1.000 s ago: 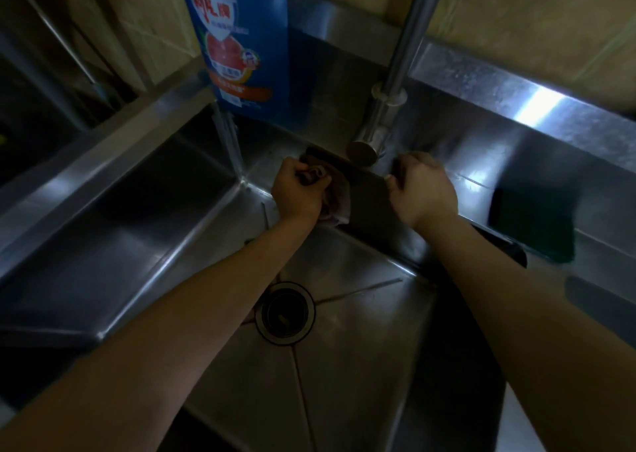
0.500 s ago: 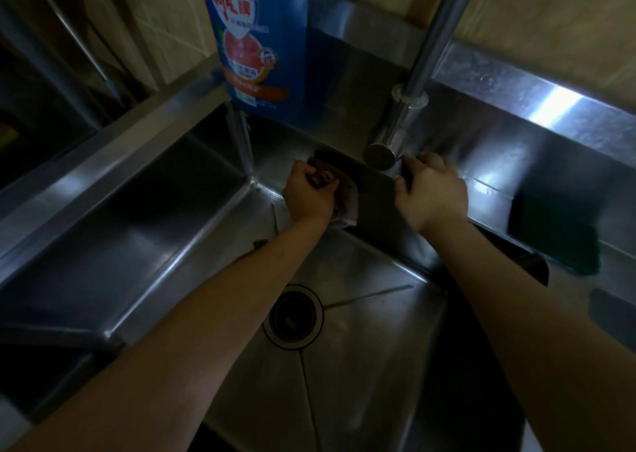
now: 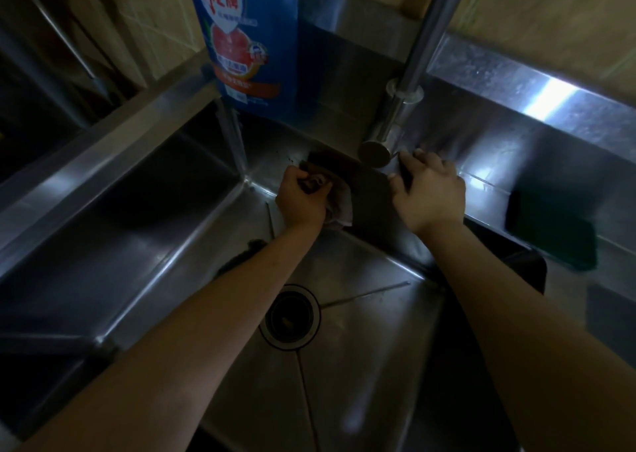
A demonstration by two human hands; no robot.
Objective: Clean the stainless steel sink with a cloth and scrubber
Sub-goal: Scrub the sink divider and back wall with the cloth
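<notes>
The stainless steel sink fills the view, with its drain in the middle of the basin. My left hand is a fist on a cloth pressed against the far wall near the back-left corner. The cloth is dark, with a pale bunched part below the fist. My right hand sits on the far rim just under the tap's spout. Its fingers curl over a dark strip that looks like the cloth's other end. A dark green scrubber pad lies on the ledge at the right, apart from both hands.
A blue detergent pouch hangs at the back-left corner. The tap's steel pipe rises from the back ledge between the hands. A second, dark basin lies to the left, and tiled wall stands behind.
Both hands stay at the far wall with the same hold. Only my head has shifted, so the scene sits slightly further right in the view.
</notes>
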